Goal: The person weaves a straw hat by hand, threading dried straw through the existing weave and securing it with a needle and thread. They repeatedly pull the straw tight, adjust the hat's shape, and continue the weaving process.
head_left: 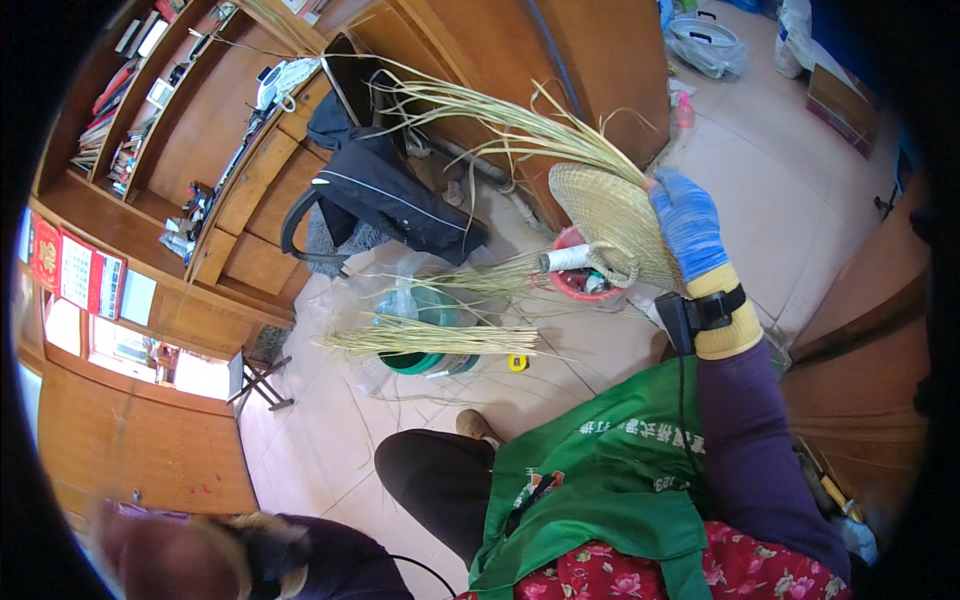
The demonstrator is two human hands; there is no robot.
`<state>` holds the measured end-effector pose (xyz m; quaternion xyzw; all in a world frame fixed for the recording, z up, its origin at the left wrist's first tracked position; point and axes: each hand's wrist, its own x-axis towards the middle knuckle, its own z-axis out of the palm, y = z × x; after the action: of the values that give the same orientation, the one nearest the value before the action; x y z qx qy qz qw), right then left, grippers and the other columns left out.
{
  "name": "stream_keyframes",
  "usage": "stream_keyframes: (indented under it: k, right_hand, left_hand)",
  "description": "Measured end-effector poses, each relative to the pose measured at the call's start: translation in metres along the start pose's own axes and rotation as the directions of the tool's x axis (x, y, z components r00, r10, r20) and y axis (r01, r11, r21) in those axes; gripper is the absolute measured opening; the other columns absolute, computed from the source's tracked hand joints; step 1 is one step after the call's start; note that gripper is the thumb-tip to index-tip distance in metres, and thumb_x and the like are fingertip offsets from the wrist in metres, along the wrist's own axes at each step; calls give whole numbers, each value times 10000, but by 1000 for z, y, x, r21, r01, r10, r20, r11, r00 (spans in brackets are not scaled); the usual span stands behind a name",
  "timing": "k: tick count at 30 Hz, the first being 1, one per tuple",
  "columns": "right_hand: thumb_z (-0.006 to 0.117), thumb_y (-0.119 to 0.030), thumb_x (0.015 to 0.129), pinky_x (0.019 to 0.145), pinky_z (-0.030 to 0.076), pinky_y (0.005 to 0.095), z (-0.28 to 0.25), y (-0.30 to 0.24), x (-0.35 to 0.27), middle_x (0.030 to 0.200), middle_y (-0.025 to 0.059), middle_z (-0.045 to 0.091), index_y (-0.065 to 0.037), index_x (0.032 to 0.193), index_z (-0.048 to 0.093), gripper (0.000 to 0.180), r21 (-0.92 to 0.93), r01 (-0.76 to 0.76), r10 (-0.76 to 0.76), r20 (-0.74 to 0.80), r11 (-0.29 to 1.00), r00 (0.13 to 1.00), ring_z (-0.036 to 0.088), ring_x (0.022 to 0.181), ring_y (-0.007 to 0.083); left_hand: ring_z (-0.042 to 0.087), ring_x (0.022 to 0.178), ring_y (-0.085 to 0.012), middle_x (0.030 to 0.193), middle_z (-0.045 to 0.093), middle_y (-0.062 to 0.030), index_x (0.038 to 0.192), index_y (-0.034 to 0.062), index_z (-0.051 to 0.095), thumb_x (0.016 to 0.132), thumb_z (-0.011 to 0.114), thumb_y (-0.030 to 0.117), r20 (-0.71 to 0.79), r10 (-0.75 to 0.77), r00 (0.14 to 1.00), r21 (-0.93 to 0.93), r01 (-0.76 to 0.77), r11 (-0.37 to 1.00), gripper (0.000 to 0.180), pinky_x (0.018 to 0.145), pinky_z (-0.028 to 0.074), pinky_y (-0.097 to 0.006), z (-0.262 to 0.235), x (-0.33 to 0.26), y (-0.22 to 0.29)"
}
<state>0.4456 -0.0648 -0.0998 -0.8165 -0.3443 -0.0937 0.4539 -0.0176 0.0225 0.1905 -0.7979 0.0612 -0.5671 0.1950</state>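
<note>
At the upper right, my right hand (690, 222), in a blue-and-yellow glove, is closed on the edge of a woven straw piece (615, 205). Long loose straw strands (510, 125) fan out from it toward the upper left. A small braided loop (612, 262) shows at its lower edge. Just beneath are a red plastic basket (574, 238), partly hidden by the weaving, and a spool of white thread (563, 260). My left hand (165, 560) is at the lower left, away from the straw, smeared by motion; its fingers cannot be made out.
A straw bundle (440, 338) lies across a green bucket (410, 363), beside a yellow tape measure (517, 362). Behind them sits a black bag (400, 190). A wooden desk (250, 210) with shelves stands left, a small folding stool (262, 380) below it, and a wooden panel (860, 330) right.
</note>
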Motion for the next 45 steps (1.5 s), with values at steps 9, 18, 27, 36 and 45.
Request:
stream_keyframes:
  k: [9, 18, 27, 36, 45]
  right_hand:
    - [565, -211, 988, 737, 502, 416, 18, -11, 2, 869, 218, 662, -25, 992, 656, 207, 167, 76, -88, 65, 983, 994, 643, 806, 378]
    - [605, -187, 994, 732, 469, 312, 34, -24, 9, 807, 103, 609, 44, 1005, 635, 232, 163, -37, 14, 137, 986, 991, 507, 750, 162]
    - [616, -196, 994, 758, 460, 282, 33, -29, 10, 844, 59, 596, 40, 1041, 641, 242, 100, -156, 127, 250, 983, 960, 499, 784, 137]
    - [622, -188, 988, 678, 429, 267, 34, -30, 5, 812, 8, 565, 14, 1017, 645, 206, 189, -143, 102, 214, 972, 971, 469, 737, 107]
    - [621, -197, 986, 650, 425, 266, 33, -33, 7, 780, 5, 547, 16, 1009, 644, 216, 153, -205, 163, 248, 967, 955, 457, 709, 107]
  left_hand:
    - [619, 835, -324, 831, 636, -94, 954, 81, 712, 767, 653, 28, 811, -150, 565, -287, 608, 740, 203, 740, 509, -432, 221, -258, -42]
    - [645, 919, -331, 963, 687, -103, 984, 111, 735, 853, 645, 110, 935, -164, 314, -149, 769, 622, 159, 801, 518, -421, 277, -373, -18]
    - [653, 961, -343, 994, 698, -114, 1001, 78, 734, 802, 613, 58, 965, -48, 257, -172, 760, 626, 233, 820, 523, -432, 286, -381, -5]
    - [671, 909, -347, 967, 702, -131, 1021, 110, 725, 790, 573, 72, 987, -107, 120, -13, 723, 690, 279, 810, 527, -446, 288, -374, -6]
    - [644, 932, -310, 933, 658, -84, 1034, 133, 704, 815, 573, 91, 938, -107, 329, -130, 620, 774, 259, 805, 501, -424, 290, -360, -13]
